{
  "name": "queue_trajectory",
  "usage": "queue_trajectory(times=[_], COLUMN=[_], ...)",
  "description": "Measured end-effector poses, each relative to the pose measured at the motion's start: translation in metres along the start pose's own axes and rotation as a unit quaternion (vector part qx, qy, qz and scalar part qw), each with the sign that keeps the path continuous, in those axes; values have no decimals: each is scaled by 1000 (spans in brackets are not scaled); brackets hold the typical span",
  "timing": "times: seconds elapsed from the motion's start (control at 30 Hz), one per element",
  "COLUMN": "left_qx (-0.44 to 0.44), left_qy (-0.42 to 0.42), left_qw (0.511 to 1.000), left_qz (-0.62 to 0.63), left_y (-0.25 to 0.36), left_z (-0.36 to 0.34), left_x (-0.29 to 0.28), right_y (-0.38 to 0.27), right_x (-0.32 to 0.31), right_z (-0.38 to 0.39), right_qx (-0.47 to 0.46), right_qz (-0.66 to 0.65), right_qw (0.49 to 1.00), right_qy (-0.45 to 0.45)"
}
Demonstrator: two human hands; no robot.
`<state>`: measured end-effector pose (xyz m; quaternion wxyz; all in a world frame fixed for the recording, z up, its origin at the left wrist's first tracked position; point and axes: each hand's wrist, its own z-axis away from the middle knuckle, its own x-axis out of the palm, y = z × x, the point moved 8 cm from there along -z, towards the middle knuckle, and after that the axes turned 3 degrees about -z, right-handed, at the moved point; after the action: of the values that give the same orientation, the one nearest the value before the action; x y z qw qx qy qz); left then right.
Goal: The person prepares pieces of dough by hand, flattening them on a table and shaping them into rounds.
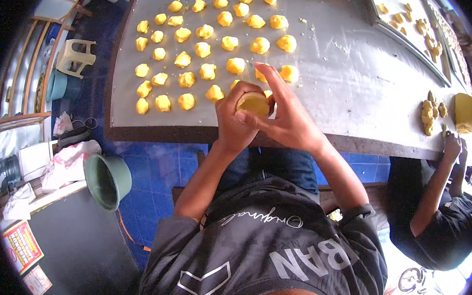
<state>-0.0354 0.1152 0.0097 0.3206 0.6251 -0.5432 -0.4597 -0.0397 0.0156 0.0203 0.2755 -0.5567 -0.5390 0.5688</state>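
Over the near edge of a metal-topped bench (pixel 348 84), a worker cradles a small, hollow, cup-shaped piece (pixel 254 103), pale yellow inside, in two bare hands. The left hand (pixel 233 115) is curled around its side; the right hand (pixel 293 117) is spread, thumb laid along the near rim and forefinger reaching away toward the bench's far side. The cup appears to be dough, though whether a mould backs it cannot be told.

If dough, it should be light, soft and a little greasy, its rim easily dented or torn; the surest hold would be low around the outer wall, with the fingers pressing evenly. Rows of rough yellow dough lumps (pixel 186 79), covering the bench's left half, look just as soft and crumbly, best lifted lightly by their sides.

At the bench's far right corner, a pale tray (pixel 409 52) carries shaped yellow pieces (pixel 431 43) in loose clusters. Below the bench's left end, a green tub (pixel 108 183) shows its dark inside, where no contents can be made out; a blue tub (pixel 61 86) stands farther off to the bench's left, its contents hidden. At the bench's right end, a co-worker's hand (pixel 452 147) reaches in beside a large yellow dough block (pixel 466 113).
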Motion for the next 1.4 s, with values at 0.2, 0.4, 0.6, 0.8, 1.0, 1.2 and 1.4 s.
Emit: queue_trajectory(times=[0.2,0.4,0.6,0.8,1.0,1.2,1.4], left_qx=[25,-28,-34,-154,-55,-62,-23], left_qy=[3,11,-52,-113,-125,-46,18], left_qw=[999,999,996,965,988,989,999], left_qz=[-33,35,66,177,69,127,24], left_y=[4,0,5,-10,2,-3,2], left_z=[0,2,-2,8,3,6,4], left_x=[2,-2,-1,10,9,-2,-11], right_y=[11,-15,-15,-9,-3,-29,-31], right_x=[-4,-20,-16,-11,-5,-22,18], right_z=[0,1,-4,-6,-10,6,40], right_qx=[42,-63,-36,-43,10,-54,-86], right_qz=[-21,-32,-18,32,94,-103,273], right_qw=[999,997,993,994,994,992,950], right_qy=[8,-36,-112,-92,-53,39,121])
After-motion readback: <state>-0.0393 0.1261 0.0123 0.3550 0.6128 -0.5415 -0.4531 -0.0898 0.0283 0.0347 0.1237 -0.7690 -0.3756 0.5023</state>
